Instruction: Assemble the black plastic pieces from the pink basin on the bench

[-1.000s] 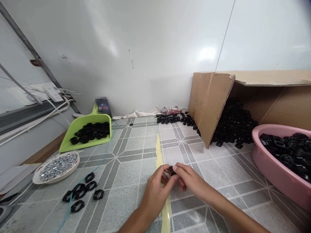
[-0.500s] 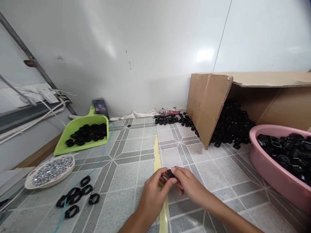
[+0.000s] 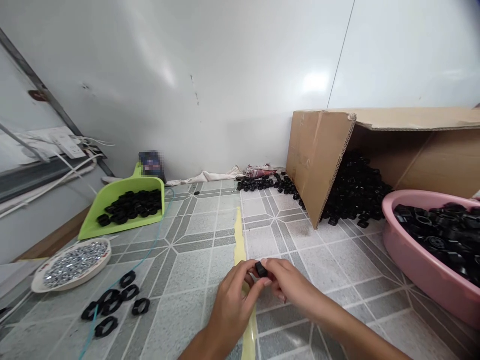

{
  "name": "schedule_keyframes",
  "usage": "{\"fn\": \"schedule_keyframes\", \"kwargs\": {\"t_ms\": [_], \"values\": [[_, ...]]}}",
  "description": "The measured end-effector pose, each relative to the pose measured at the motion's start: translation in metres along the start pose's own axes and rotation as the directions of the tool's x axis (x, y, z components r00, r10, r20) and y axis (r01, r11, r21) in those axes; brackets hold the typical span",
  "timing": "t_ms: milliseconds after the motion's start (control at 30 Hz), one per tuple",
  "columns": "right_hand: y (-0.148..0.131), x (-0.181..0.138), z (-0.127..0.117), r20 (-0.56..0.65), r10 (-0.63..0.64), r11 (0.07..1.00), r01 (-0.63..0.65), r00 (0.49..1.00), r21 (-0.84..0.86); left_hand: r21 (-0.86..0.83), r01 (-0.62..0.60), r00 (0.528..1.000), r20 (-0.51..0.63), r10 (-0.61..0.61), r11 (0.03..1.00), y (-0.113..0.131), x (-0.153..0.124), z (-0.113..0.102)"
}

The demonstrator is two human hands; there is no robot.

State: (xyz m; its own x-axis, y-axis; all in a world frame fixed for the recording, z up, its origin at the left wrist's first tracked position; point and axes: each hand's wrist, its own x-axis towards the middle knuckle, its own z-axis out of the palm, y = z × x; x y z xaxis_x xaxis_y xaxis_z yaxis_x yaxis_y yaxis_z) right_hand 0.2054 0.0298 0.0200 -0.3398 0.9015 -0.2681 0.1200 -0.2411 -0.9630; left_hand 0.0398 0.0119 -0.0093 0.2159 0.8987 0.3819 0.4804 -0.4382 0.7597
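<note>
Between my two hands, above the yellow tape strip [image 3: 240, 240] on the floor, is a small black plastic part [image 3: 261, 270]. My left hand [image 3: 236, 300] closes on it from the left with thumb and fingers. From the right, my right hand [image 3: 287, 280] pinches the same part; its lower fingers are curled underneath and partly hidden. Several black plastic rings [image 3: 107, 326] lie loose on the floor to the left of my hands. Beyond them a shallow white dish [image 3: 37, 286] holds many small shiny metal pieces.
A green dustpan [image 3: 95, 231] with black rings stands at the back left. On the right, a cardboard box [image 3: 311, 165] lies on its side, black parts spilling out, beside a pink basin [image 3: 401, 255] of black parts. A thin blue cord [image 3: 144, 259] crosses the floor.
The whole view has shifted slightly, so the surroundings sit a little further left. Both hands keep hold of the black part, which is turned a little differently.
</note>
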Motion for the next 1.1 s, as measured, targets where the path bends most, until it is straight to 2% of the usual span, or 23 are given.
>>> {"fn": "schedule_keyframes", "kwargs": {"t_ms": [233,333,433,567,700,867,933,1000,1033,1100], "values": [[-0.003,-0.003,-0.004,0.060,0.054,0.992,-0.060,0.997,0.111,0.157,-0.215,0.973,-0.052,0.226,0.964,-0.003,-0.002,0.001],[-0.008,-0.006,-0.005,0.093,0.058,0.985,-0.072,0.994,0.157,0.246,-0.316,0.942,-0.036,0.334,0.916,-0.005,0.000,-0.003],[-0.007,-0.004,-0.004,0.104,0.061,0.980,-0.079,0.993,0.184,0.281,-0.367,0.924,0.000,0.382,0.887,-0.007,0.002,-0.007],[0.001,0.002,-0.001,0.039,0.051,0.994,-0.054,0.998,0.090,0.217,-0.276,0.960,0.026,0.277,0.936,-0.007,0.005,-0.010],[0.006,0.003,-0.002,0.002,-0.071,0.996,0.070,0.998,0.047,0.205,-0.106,0.994,0.011,0.106,0.973,-0.009,0.006,-0.010],[0.006,0.010,-0.006,0.116,-0.225,0.973,0.216,0.967,0.085,0.278,-0.083,0.996,0.060,0.069,0.957,-0.006,0.008,-0.012],[0.003,0.009,-0.009,0.054,-0.270,0.962,0.267,0.961,0.050,0.304,-0.069,0.990,0.139,0.027,0.950,0.006,0.011,-0.018],[-0.004,-0.006,-0.018,-0.119,-0.347,0.937,0.341,0.930,-0.067,0.330,-0.060,0.971,0.240,-0.022,0.942,0.025,0.011,-0.028],[-0.008,-0.020,-0.027,-0.219,-0.397,0.916,0.367,0.891,-0.163,0.343,-0.063,0.957,0.286,-0.041,0.937,0.035,0.009,-0.035],[-0.017,-0.063,-0.053,-0.384,-0.517,0.837,0.358,0.765,-0.414,0.358,-0.083,0.932,0.359,-0.055,0.930,0.052,-0.001,-0.049]]}}
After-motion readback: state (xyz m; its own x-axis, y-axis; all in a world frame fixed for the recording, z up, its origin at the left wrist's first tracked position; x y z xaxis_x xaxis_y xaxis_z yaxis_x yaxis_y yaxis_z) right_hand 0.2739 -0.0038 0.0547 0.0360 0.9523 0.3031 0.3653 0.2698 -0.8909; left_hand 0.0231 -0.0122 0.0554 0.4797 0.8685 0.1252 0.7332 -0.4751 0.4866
